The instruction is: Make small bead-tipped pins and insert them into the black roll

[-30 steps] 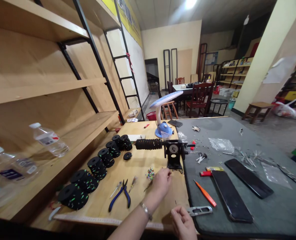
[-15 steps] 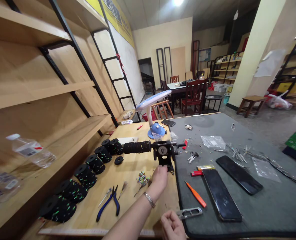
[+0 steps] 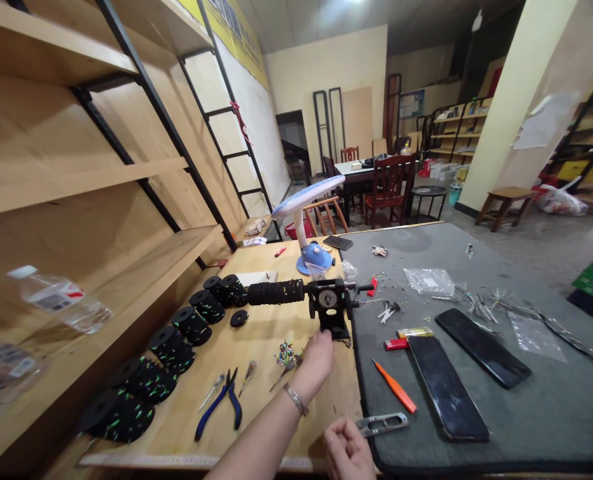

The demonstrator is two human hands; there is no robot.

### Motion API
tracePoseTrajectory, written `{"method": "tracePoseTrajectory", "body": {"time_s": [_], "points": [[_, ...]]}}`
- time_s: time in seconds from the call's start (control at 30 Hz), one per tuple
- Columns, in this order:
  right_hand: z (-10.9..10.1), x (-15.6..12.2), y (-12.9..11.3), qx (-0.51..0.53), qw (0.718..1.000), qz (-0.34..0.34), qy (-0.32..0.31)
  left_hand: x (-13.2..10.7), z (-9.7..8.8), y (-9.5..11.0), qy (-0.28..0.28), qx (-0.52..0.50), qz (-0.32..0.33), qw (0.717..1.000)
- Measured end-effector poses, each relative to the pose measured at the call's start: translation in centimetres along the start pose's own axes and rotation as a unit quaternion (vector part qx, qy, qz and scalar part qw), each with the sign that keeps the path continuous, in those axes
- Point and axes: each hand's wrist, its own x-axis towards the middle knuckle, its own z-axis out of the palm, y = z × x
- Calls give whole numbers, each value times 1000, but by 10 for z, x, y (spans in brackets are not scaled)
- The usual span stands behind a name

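Note:
My left hand [image 3: 319, 357], with a bracelet at its wrist, reaches to the foot of a black winding machine [image 3: 328, 303]. Its fingers are curled and their tips are hidden, so what they hold cannot be seen. From the machine's left side a shaft carries a row of black discs [image 3: 276, 292]. Closer to me, at the table's front, my right hand [image 3: 347, 448] has its fingers bent in; anything between them is too small to make out. A pair of metal thread snips [image 3: 383, 424] lies just beside it. Small coloured beads [image 3: 287, 353] are heaped left of my left hand.
Blue-handled pliers [image 3: 221, 403] and several black rolls [image 3: 119, 415] lie to the left. On the grey mat are an orange pen-like tool [image 3: 395, 387], two phones [image 3: 446, 388] [image 3: 482, 347] and a red lighter [image 3: 396, 344]. A blue-and-white lamp [image 3: 312, 257] stands behind the machine.
The view has shifted slightly. Both hands keep nearly the same place and pose, and nothing on the table has visibly moved.

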Motion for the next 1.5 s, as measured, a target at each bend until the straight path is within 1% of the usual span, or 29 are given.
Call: {"method": "tracePoseTrajectory", "body": {"time_s": [0.17, 0.3, 0.4, 0.47, 0.53, 0.57, 0.6, 0.63, 0.67, 0.7, 0.73, 0.77, 0.8, 0.87, 0.97, 1.03, 1.1, 1.3, 1.5], "points": [[2, -2, -8, 19, 1000, 15, 2, -4, 4, 1, 30, -14, 13, 999], [3, -4, -13, 32, 999, 24, 3, -16, 3, -2, 43, -74, 45, 995], [2, -5, -17, 41, 999, 34, -6, -35, -2, -9, 43, -149, 70, 985], [2, -6, -21, 38, 998, 46, -10, -54, -6, -16, 43, -209, 77, 974], [5, -9, -26, 17, 998, 55, -12, -77, -7, -25, 37, -280, 66, 957], [7, -10, -29, -1, 998, 57, -16, -89, -8, -29, 29, -350, 52, 935], [9, -12, -31, -23, 998, 58, -23, -100, -8, -33, 18, -471, 18, 882], [12, -13, -33, -46, 997, 58, -36, -110, -8, -37, 10, -570, -17, 822], [16, -15, -33, -67, 995, 60, -54, -120, -8, -40, 3, -654, -48, 755], [20, -16, -34, -84, 992, 63, -76, -128, -8, -43, -1, -714, -72, 697], [24, -16, -33, -95, 989, 65, -96, -134, -9, -46, -2, -746, -88, 660], [28, -17, -32, -103, 986, 63, -112, -140, -9, -49, -3, -764, -97, 638], [32, -17, -30, -108, 985, 61, -122, -145, -10, -52, -3, -774, -103, 625], [40, -18, -27, -113, 984, 58, -128, -152, -11, -58, 7, -786, -112, 608], [51, -21, -26, -122, 981, 70, -133, -159, -11, -67, 42, -802, -129, 581], [56, -22, -26, -134, 978, 70, -142, -162, -11, -71, 59, -807, -146, 569], [59, -23, -24, -146, 976, 64, -147, -163, -11, -75, 67, -805, -158, 568], [63, -21, -10, -160, 976, 45, -138, -164, -14, -79, 86, -795, -164, 578], [63, -20, -9, -170, 974, 47, -142, -165, -17, -78, 84, -794, -163, 580]]}}
